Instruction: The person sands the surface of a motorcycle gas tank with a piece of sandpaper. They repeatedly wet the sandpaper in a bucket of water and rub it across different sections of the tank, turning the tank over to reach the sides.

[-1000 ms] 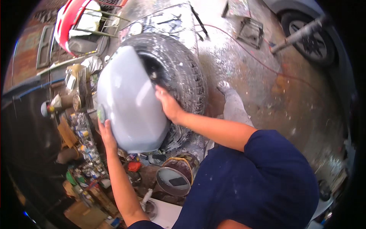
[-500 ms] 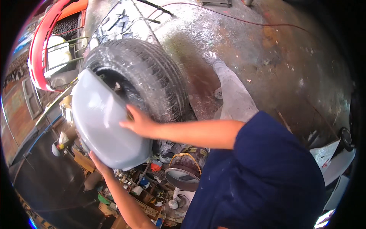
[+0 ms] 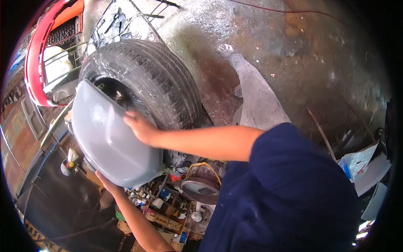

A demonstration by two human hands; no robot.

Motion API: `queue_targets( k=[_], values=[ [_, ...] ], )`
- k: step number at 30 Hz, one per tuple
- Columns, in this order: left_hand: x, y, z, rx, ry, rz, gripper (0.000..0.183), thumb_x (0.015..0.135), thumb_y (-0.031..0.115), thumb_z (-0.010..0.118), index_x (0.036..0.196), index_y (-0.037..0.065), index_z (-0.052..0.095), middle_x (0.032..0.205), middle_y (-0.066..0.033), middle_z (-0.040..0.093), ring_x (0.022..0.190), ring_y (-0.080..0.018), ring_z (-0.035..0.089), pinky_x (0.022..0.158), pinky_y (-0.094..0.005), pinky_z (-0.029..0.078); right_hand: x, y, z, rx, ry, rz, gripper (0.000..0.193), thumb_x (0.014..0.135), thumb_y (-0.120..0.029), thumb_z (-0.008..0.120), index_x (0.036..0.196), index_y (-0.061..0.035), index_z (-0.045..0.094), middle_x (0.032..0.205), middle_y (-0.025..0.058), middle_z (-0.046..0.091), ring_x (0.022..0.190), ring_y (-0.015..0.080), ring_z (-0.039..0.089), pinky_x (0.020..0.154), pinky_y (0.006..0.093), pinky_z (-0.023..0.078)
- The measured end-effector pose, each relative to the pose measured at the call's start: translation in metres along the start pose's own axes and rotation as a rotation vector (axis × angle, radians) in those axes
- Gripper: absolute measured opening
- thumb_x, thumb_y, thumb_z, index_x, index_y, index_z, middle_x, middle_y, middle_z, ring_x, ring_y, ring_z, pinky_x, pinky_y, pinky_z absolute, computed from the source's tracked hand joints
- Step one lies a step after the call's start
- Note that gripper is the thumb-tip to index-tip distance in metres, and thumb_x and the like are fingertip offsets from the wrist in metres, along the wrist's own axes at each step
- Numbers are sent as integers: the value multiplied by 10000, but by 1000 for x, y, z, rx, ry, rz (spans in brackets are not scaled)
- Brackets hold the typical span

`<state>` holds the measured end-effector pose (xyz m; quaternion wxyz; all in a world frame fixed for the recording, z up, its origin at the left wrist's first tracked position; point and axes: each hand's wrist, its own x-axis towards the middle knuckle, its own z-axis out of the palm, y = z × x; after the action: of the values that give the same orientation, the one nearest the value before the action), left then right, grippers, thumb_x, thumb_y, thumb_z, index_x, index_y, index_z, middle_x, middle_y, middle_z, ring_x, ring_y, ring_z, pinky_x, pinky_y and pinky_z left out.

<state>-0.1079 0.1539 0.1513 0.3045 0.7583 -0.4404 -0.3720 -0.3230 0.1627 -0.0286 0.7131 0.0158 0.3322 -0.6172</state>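
Note:
A smooth, glossy grey curved panel (image 3: 105,140) leans against a large black tyre (image 3: 155,80), covering part of the wheel opening. My right hand (image 3: 142,129) lies at the panel's edge beside the tyre, fingertips closed over that edge and slightly blurred. At the lower rim, my left hand (image 3: 108,183) grips the panel with the fingers partly hidden beneath it. The panel's underside cannot be seen.
A bucket with a yellow handle (image 3: 201,189) stands below the tyre, near my body. Boxes (image 3: 161,218) and small parts crowd the bottom. A red bumper-like piece (image 3: 35,63) is at upper left. A hose (image 3: 294,10) crosses the wet floor.
The whole view has shifted, so the panel and tyre appear farther left. My right hand has slid a little upward along the panel's edge; my left hand keeps its place at the lower rim.

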Motion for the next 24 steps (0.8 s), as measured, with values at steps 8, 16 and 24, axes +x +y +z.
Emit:
queue_targets(
  k=[8,16,24],
  values=[
    [3,2,3,-43,-9,8,649,1035,521,428,1459,30,427,1421,-121,523,1284,-267,520,1077,-401,420,-126,-7,-40,-385,-119,25,709,1079,-408,322,1510,139,186,1598,319,148,1517,394,121,1237,414,138],
    [6,-10,-22,-57,4,8,634,1042,510,428,1455,28,437,1408,-120,535,1269,-252,529,1071,-382,420,-119,-10,-32,-450,-138,78,708,1078,-407,328,1512,135,193,1604,307,156,1519,388,130,1237,407,135],
    [8,-14,-17,-54,42,37,739,1031,413,490,1559,0,178,1515,-152,364,1340,-255,412,1148,-386,308,-12,-21,-10,-550,-73,-322,506,1062,-327,433,1341,93,472,1370,278,526,1309,340,495,1125,382,359]
  ],
)
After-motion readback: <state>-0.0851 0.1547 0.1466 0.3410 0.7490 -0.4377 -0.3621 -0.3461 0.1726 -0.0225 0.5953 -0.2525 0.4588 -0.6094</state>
